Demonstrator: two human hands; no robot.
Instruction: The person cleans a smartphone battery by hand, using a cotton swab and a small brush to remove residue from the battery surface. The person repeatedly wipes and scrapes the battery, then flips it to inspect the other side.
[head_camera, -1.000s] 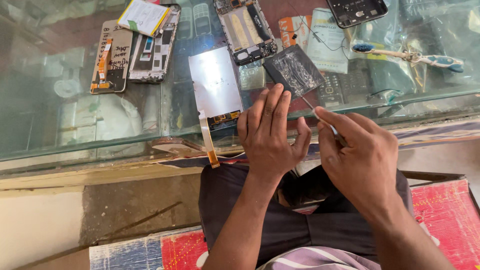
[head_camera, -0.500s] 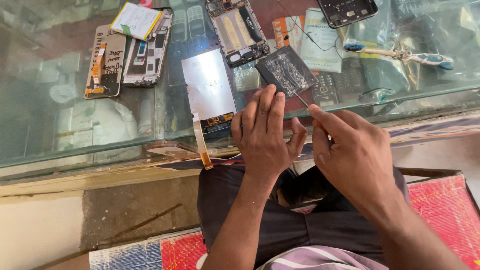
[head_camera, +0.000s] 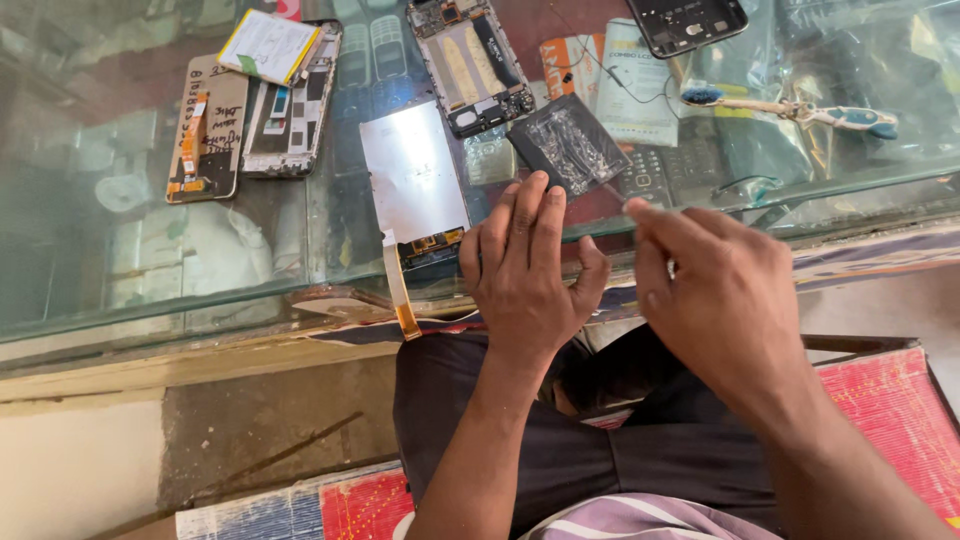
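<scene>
The glass worktop (head_camera: 120, 270) carries a silvery phone screen panel (head_camera: 414, 180) just left of the left hand (head_camera: 525, 270), a dark battery (head_camera: 568, 145) just beyond its fingertips, an opened phone frame (head_camera: 474, 65) farther off, and a toothbrush (head_camera: 790, 108) beyond the right hand (head_camera: 715, 290).

The left hand (head_camera: 530, 270) now lies flatter, fingers stretched toward the black pad (head_camera: 568, 148). The right hand (head_camera: 715, 290) sits lower and further from it, its thin tool (head_camera: 612, 192) blurred.
</scene>
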